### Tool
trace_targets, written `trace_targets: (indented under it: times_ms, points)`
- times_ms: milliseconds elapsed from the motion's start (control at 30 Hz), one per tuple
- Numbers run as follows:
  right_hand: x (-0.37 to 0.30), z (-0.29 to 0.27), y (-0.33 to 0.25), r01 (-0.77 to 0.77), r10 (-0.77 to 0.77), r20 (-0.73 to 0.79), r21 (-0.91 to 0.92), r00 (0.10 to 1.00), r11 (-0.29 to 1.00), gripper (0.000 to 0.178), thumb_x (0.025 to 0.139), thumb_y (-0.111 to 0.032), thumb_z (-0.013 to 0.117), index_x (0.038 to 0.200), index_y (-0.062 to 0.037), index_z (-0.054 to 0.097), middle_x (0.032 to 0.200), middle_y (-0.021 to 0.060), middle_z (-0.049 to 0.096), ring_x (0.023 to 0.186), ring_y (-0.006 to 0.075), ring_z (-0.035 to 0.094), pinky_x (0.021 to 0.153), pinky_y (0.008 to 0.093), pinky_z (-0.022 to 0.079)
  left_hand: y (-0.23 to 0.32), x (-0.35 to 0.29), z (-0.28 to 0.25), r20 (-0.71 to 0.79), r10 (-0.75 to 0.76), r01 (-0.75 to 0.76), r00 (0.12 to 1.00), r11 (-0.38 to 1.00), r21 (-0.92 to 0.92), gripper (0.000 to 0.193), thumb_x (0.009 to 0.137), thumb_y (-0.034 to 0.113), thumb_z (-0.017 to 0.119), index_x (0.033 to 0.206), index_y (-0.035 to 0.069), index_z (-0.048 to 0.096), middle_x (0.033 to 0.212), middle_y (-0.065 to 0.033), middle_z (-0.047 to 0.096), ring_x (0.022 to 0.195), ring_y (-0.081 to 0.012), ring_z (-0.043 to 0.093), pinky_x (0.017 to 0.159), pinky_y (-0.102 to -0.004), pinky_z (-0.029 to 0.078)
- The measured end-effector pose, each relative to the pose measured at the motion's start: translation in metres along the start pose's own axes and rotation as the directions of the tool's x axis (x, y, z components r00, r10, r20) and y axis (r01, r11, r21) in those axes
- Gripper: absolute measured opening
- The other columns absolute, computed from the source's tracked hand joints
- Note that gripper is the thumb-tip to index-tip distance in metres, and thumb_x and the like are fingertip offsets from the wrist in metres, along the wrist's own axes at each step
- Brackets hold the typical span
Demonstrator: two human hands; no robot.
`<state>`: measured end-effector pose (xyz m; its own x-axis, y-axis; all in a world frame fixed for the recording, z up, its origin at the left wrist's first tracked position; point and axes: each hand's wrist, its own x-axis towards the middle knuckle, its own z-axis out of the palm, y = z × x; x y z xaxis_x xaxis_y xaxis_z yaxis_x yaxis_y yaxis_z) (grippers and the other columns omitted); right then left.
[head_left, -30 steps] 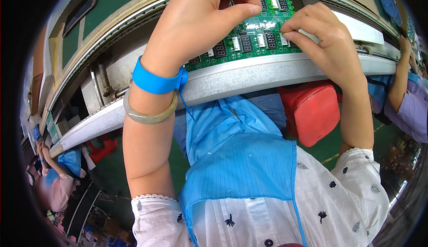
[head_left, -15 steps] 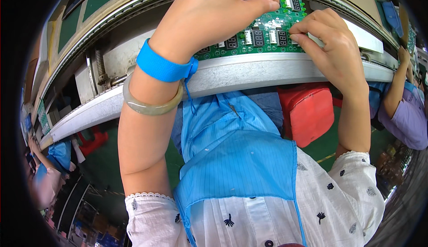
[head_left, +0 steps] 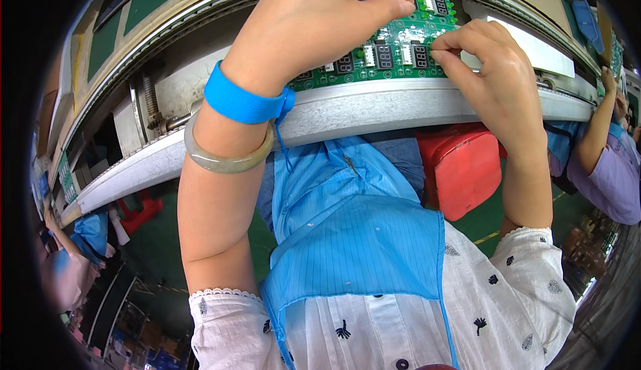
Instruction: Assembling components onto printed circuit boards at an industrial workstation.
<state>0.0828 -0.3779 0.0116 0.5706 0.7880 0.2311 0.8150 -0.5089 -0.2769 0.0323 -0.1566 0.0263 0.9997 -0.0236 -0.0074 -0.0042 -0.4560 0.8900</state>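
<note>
A green circuit board (head_left: pixel 392 34) lies between the rails of the line at the top. It carries several black digit displays (head_left: pixel 420 56), white connectors (head_left: pixel 369 56) and small green parts. Over the board's far side is my left hand (head_left: pixel 314 20), thumb and fingers closed in a pinch; whatever is between them is hidden. My right hand (head_left: pixel 497 66) pinches at the board's right edge, beside the rightmost near display. Anything in that pinch is too small to make out. A blue wrist strap (head_left: pixel 244 96) and a pale bangle (head_left: pixel 224 160) circle my left wrist.
The silver near rail (head_left: pixel 387 103) runs between my body and the board. A spring (head_left: pixel 151 106) and a metal rod show at left. A red stool (head_left: pixel 464 176) stands below the rail. Co-workers are at the far left and far right (head_left: pixel 604 170).
The board has shifted slightly left, and both hands' fingertips have moved a little left with it. Both pinches look the same. A co-worker's arm at the right has moved slightly.
</note>
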Motion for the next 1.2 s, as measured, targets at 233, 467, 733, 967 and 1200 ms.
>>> trace_targets:
  times_ms: [233, 467, 733, 967, 1200]
  points:
    - [-0.003, 0.003, 0.0, -0.045, 0.045, -0.023, 0.016, 0.999, 0.999, 0.009, 0.081, -0.012, 0.071, 0.084, -0.0041, 0.071, 0.082, 0.0122, 0.066, 0.082, 0.0325, 0.061, 0.075, 0.0429, 0.048, 0.002, 0.002, 0.004, -0.007, -0.026, 0.026, 1.0, 1.0, -0.016, 0.015, 0.084, 0.01, 0.07, 0.09, -0.004, 0.071, 0.067, -0.0082, 0.062, 0.059, -0.011, 0.052, 0.054, -0.0273, 0.043]
    - [0.0, -0.009, 0.013, -0.149, 0.16, -0.056, 0.165, 0.985, 0.975, 0.01, 0.086, -0.011, 0.071, 0.094, -0.0039, 0.072, 0.088, 0.006, 0.07, 0.083, 0.0192, 0.061, 0.075, 0.0294, 0.046, 0.003, 0.0, 0.003, -0.02, -0.016, 0.016, 1.0, 1.0, 0.002, 0.014, 0.085, 0.009, 0.07, 0.089, -0.004, 0.072, 0.072, -0.0085, 0.065, 0.062, -0.0116, 0.056, 0.056, -0.0271, 0.045]
    - [-0.009, 0.024, 0.066, -0.386, 0.452, -0.087, 0.394, 0.888, 0.834, 0.019, 0.09, -0.018, 0.071, 0.102, -0.0041, 0.075, 0.089, -0.0034, 0.069, 0.075, 0.0068, 0.047, 0.07, 0.0219, 0.041, -0.024, 0.0, 0.017, -0.002, 0.255, -0.251, 0.967, 0.953, 0.17, 0.016, 0.083, 0.011, 0.071, 0.094, 0.0, 0.075, 0.084, -0.012, 0.071, 0.075, -0.0209, 0.067, 0.07, -0.0309, 0.052]
    - [-0.011, 0.027, 0.078, -0.345, 0.421, -0.109, 0.41, 0.901, 0.844, 0.022, 0.09, -0.023, 0.072, 0.102, -0.0048, 0.075, 0.085, -0.004, 0.066, 0.075, 0.006, 0.047, 0.068, 0.0223, 0.04, -0.013, -0.002, 0.02, 0.063, 0.158, -0.169, 0.985, 0.934, 0.314, 0.016, 0.087, 0.012, 0.072, 0.097, 0.001, 0.073, 0.089, -0.0051, 0.069, 0.077, -0.0133, 0.061, 0.07, -0.0275, 0.049]
    - [-0.004, 0.017, 0.057, -0.45, 0.539, -0.014, 0.532, 0.842, 0.717, 0.016, 0.089, -0.012, 0.07, 0.098, 0.0013, 0.072, 0.086, 0.0078, 0.07, 0.08, 0.0134, 0.063, 0.073, 0.0269, 0.05, -0.013, -0.006, 0.026, 0.067, 0.165, -0.178, 0.984, 0.914, 0.366, 0.014, 0.085, 0.011, 0.072, 0.095, 0.001, 0.072, 0.085, -0.0069, 0.065, 0.073, -0.0145, 0.06, 0.067, -0.0294, 0.048]
